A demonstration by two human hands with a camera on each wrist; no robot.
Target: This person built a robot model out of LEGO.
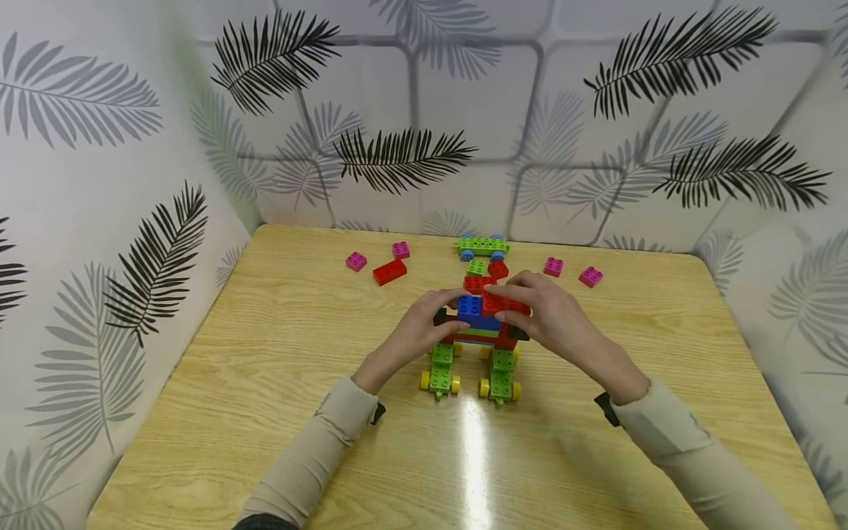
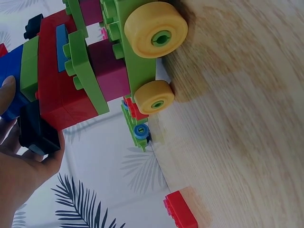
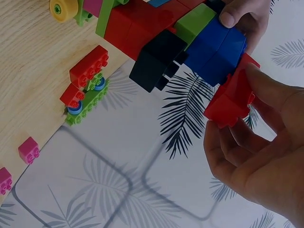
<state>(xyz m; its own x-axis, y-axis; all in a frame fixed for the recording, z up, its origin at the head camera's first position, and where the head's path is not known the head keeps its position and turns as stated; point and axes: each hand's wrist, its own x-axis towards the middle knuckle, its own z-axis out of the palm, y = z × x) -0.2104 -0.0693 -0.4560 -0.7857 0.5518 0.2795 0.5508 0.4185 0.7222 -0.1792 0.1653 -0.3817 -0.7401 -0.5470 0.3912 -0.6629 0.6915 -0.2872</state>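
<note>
A toy-brick build stands on two green wheeled bases (image 1: 440,379) with yellow wheels. Over purple bricks (image 2: 109,69) it has red bricks (image 2: 57,80), then a green layer and blue bricks (image 1: 470,305) on top. A black brick (image 3: 154,61) juts out at each side. My left hand (image 1: 424,320) grips the blue part from the left, thumb on its near face, fingers around behind. Between thumb and fingers, my right hand (image 1: 553,309) pinches a red brick (image 3: 230,95), which lies against the right part of the blue top.
Behind the build are a green car base (image 1: 481,245) with blue wheels, a small green brick (image 1: 475,267) and two red bricks (image 1: 498,269). A long red brick (image 1: 389,272) and two pink bricks (image 1: 355,260) lie back left, two more pink bricks (image 1: 553,266) back right. A patterned wall borders the table.
</note>
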